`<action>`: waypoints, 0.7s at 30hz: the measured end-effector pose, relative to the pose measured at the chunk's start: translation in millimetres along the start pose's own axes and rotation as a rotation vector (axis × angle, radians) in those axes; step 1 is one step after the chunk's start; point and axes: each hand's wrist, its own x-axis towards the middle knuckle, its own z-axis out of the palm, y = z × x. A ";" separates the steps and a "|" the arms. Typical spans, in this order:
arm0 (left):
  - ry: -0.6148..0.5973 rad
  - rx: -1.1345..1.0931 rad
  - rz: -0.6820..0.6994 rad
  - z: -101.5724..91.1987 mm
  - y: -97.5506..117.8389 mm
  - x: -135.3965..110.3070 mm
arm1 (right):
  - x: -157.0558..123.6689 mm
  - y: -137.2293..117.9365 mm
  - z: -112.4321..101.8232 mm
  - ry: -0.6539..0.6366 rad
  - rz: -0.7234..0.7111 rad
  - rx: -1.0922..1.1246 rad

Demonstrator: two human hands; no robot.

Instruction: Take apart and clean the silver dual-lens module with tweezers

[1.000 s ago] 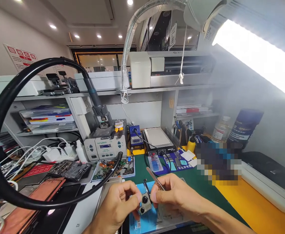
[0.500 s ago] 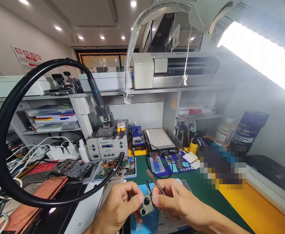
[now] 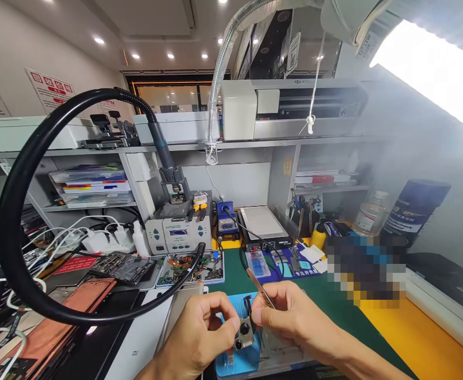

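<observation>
My left hand (image 3: 199, 332) is closed on the left edge of a small phone camera module (image 3: 248, 339), silver-grey with two black round lenses facing up. A dark flex cable (image 3: 248, 305) rises from the module's top. In my right hand (image 3: 292, 315) is a pair of copper-coloured tweezers (image 3: 258, 285), slanting up to the left past the thumb. My right fingertips are close to the module's right side; whether they touch the cable, I cannot tell. Beneath both hands lies a light blue pad (image 3: 237, 368).
A hot-air rework station (image 3: 179, 235) stands at the back left, its black hose (image 3: 9, 211) looping across the left. A tray (image 3: 224, 264) of small boards sits in front. Phones and parts (image 3: 76, 327) crowd the left. Behind are a heating plate (image 3: 263, 224) and soldering-iron stand (image 3: 226, 219). Bottles (image 3: 369, 214) stand at right.
The view has shifted slightly, so the background sits a little to the right. Both hands keep their hold on the camera module and tweezers; the module appears slightly further right in the frame.
</observation>
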 end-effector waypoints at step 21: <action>-0.076 -0.158 -0.033 1.5 -4.2 -0.9 | -0.5 -5.9 1.9 -0.134 0.177 0.161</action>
